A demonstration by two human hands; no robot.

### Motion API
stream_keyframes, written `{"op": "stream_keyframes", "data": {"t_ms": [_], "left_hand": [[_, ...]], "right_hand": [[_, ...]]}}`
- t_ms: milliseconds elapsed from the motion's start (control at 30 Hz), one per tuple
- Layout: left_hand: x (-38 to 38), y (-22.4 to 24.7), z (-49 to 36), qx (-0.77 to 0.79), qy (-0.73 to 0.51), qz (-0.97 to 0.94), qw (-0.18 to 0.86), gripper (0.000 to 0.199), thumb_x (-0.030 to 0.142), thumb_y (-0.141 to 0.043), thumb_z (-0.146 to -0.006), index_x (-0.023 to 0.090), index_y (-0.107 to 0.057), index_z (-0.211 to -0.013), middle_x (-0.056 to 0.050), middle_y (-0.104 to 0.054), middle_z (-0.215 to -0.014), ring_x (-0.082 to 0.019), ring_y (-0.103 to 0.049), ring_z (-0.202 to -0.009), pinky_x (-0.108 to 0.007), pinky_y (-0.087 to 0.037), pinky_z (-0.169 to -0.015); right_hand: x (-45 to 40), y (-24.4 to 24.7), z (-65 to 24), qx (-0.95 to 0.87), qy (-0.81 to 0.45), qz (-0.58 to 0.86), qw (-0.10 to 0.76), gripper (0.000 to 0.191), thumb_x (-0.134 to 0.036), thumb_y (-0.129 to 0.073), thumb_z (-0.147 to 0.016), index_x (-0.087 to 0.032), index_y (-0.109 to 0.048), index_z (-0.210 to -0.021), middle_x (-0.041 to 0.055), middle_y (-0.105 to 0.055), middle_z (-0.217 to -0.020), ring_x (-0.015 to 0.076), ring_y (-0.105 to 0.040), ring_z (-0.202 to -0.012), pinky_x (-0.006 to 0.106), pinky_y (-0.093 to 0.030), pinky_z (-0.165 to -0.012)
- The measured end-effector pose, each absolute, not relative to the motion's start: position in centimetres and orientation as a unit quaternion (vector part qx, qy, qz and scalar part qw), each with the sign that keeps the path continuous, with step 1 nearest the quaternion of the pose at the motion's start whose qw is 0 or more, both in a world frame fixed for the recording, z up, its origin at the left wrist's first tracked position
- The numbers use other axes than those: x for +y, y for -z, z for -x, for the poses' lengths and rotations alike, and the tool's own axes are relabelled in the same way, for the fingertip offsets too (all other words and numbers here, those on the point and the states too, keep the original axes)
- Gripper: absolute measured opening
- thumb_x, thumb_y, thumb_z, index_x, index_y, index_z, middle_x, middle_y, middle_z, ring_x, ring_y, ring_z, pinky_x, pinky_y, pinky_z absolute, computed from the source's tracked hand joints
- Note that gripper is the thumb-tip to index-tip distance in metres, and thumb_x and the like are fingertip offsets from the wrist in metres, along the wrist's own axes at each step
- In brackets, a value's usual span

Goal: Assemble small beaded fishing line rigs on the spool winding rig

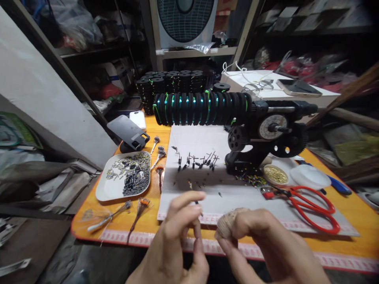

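My left hand (185, 236) is raised over the table's front edge, its fingers curled toward the thumb around a small dark piece that is hard to make out. Just to its right, my right hand (254, 240) pinches thumb and forefinger together, with a beige wrap on a fingertip; what it holds is too small to see. Beyond them lies a white board (201, 136) with small black pieces (194, 162) on thin stems. Above the board, a black machine (247, 157) carries a row of black spools (204, 107) wound with green line.
At left are a white tray (99, 189) of small parts, bundled stems (140, 209) and a phone stand (128, 130). Red-handled scissors (314, 209), a dish of gold bits (275, 174) and a clear lid (310, 176) lie at right. A fan (186, 19) stands behind.
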State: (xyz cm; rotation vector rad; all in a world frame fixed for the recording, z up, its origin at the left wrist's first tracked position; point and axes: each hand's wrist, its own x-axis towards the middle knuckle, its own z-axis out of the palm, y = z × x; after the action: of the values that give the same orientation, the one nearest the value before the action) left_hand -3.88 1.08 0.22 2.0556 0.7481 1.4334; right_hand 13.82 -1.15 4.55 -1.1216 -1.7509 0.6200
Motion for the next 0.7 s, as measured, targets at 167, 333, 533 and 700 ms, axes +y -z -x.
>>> {"op": "stream_keyframes", "data": {"t_ms": [167,333,533,700], "left_hand": [[2.6,-1.7,4.2,0.262,-0.5,-0.803,0.192,0.065,0.005,-0.064,-0.089,0.017,-0.036,-0.147,-0.006,-0.073,-0.087,-0.014,-0.065,-0.063,-0.026,-0.059,-0.064],[3.5,-3.4,5.0,0.232,-0.424,-0.864,0.141,0.022,0.009,-0.054,-0.097,0.014,-0.066,-0.115,-0.007,-0.072,-0.08,-0.015,-0.068,-0.069,-0.024,-0.056,-0.063],[2.5,-2.8,5.1,0.284,-0.471,-0.812,0.198,0.016,0.0,-0.058,-0.09,0.013,-0.066,-0.096,-0.006,-0.069,-0.08,-0.013,-0.068,-0.071,-0.019,-0.055,-0.064],[1.4,-2.2,5.6,0.353,-0.489,-0.75,0.27,0.02,0.0,-0.062,-0.087,0.02,-0.064,-0.091,0.0,-0.066,-0.077,-0.012,-0.064,-0.067,-0.019,-0.051,-0.058]], "right_hand": [[-0.1,-5.7,-14.9,-0.723,-0.289,0.471,0.415,0.022,-0.006,-0.051,-0.088,-0.028,-0.047,-0.089,-0.0061,-0.056,-0.075,0.0103,-0.063,-0.065,0.018,-0.056,-0.059],[0.3,-6.0,-15.4,-0.731,-0.339,0.467,0.364,0.021,-0.006,-0.052,-0.089,-0.027,-0.047,-0.089,-0.0047,-0.057,-0.078,0.0109,-0.063,-0.068,0.019,-0.058,-0.06],[0.7,-4.6,-13.9,-0.609,-0.446,0.45,0.478,0.026,-0.01,-0.063,-0.089,-0.032,-0.053,-0.098,-0.0068,-0.066,-0.083,0.0087,-0.07,-0.075,0.014,-0.059,-0.066],[0.7,-2.9,-13.3,-0.628,-0.372,0.369,0.575,0.038,0.003,-0.065,-0.083,-0.03,-0.059,-0.103,-0.0028,-0.071,-0.091,0.0124,-0.073,-0.085,0.02,-0.062,-0.077]]}}
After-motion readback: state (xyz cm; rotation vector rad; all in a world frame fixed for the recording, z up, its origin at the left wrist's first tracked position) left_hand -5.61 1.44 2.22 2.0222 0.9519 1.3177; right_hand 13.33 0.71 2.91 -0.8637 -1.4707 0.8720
